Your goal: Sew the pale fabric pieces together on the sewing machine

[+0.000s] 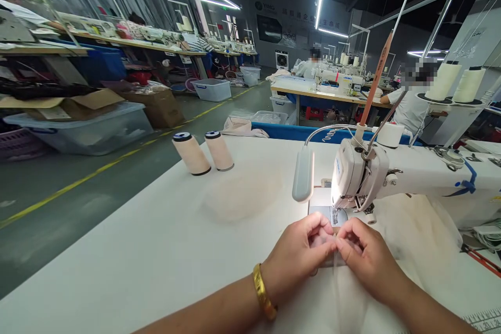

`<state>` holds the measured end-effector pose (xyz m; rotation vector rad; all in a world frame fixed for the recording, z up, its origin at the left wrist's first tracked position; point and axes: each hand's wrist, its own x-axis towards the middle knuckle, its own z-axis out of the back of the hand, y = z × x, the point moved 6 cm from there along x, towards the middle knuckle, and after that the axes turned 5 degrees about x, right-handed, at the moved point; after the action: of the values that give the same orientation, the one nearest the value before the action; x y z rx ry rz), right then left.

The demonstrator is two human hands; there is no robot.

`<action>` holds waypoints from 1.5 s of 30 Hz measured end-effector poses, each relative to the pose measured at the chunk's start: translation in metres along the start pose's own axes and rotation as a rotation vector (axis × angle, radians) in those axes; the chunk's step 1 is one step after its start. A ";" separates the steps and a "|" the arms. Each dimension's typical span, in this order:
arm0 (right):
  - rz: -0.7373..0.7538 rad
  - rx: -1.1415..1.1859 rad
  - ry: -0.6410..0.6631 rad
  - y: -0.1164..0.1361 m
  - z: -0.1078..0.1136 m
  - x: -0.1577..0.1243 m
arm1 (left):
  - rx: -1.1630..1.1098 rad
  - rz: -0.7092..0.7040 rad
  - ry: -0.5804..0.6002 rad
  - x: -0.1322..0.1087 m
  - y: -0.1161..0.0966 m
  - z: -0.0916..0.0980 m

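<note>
Both hands meet just in front of the needle of a white sewing machine [358, 172]. My left hand [299, 250], with a gold bangle [263, 292] at the wrist, pinches the edge of a sheer pale fabric [344, 297]. Fingertip to fingertip with it, my right hand [366, 253] pinches the same fabric. A strip of it hangs down from the fingers toward the table's front edge. More sheer cloth [422, 229] lies under the machine arm at the right. The presser foot [335, 215] sits just beyond my fingertips, lit by a lamp [303, 175].
Two cream thread cones [191, 154] stand on the white table [156, 250] at the back left. A round sheer piece [242, 195] lies near them. Red-handled scissors [481, 258] and a ruler [485, 318] are at the right. Other people work at machines behind.
</note>
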<state>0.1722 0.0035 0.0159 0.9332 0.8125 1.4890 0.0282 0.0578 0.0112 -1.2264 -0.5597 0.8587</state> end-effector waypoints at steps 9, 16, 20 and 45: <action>0.040 -0.018 -0.013 0.002 -0.001 0.001 | 0.125 -0.047 -0.025 -0.001 -0.006 0.003; 0.140 -0.071 -0.060 0.009 0.003 -0.001 | 0.185 -0.108 -0.034 -0.002 -0.009 0.002; 0.165 -0.080 -0.071 0.009 0.003 -0.002 | 0.162 -0.124 -0.035 -0.001 -0.009 0.001; 0.245 -0.114 -0.136 0.012 0.005 -0.006 | 0.011 -0.020 0.005 0.001 0.000 -0.003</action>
<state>0.1722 -0.0043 0.0280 1.0642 0.5232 1.6439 0.0311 0.0568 0.0102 -1.2108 -0.5617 0.8402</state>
